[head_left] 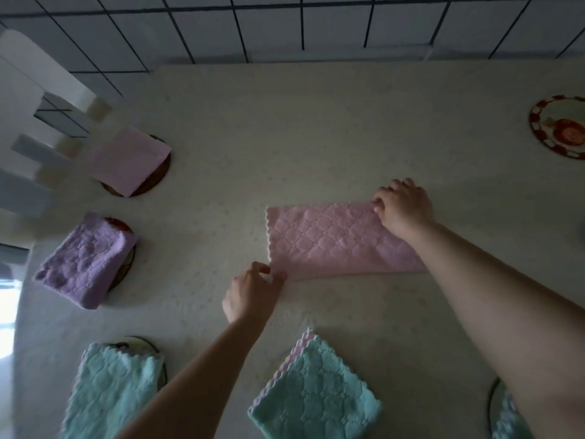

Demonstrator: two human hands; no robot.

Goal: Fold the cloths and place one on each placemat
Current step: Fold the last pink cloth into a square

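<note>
The quilted pink rectangular cloth [338, 240], folded once, lies mid-tabletop [316, 128]. The left hand [251, 293] pinches its near-left corner; the right hand [402, 205] grips the far-right corner with curled fingers. Uneven pulling could skew the next fold, leaving the scalloped edges misaligned.
</note>
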